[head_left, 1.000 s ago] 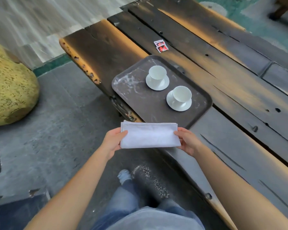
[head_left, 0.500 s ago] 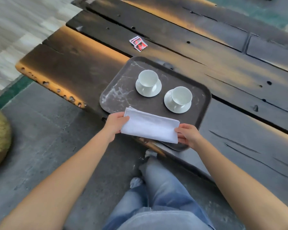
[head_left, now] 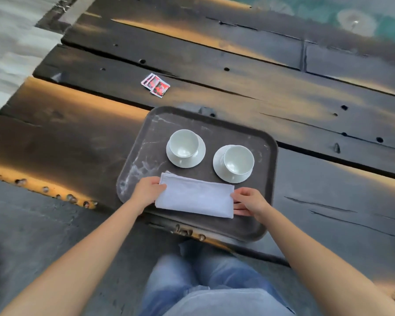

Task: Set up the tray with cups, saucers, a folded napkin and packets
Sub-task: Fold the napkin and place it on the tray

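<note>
The folded napkin [head_left: 195,198] lies on the near part of the dark tray [head_left: 263,226], in front of two white cups on saucers. The left hand [head_left: 147,192] pinches its left end, and the right hand [head_left: 249,201] holds its right end; the fingertips under the cloth are hidden. The red packets [head_left: 156,85] sit on the wooden table [head_left: 283,99], past the tray, too blurry to count.

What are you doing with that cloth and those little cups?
A person is setting up a tray on a wooden table. Both hands, left hand and right hand, hold a folded napkin at its ends, over the tray's near side. Two cups on saucers sit there. The packets lie on the table, not on the tray.
</note>
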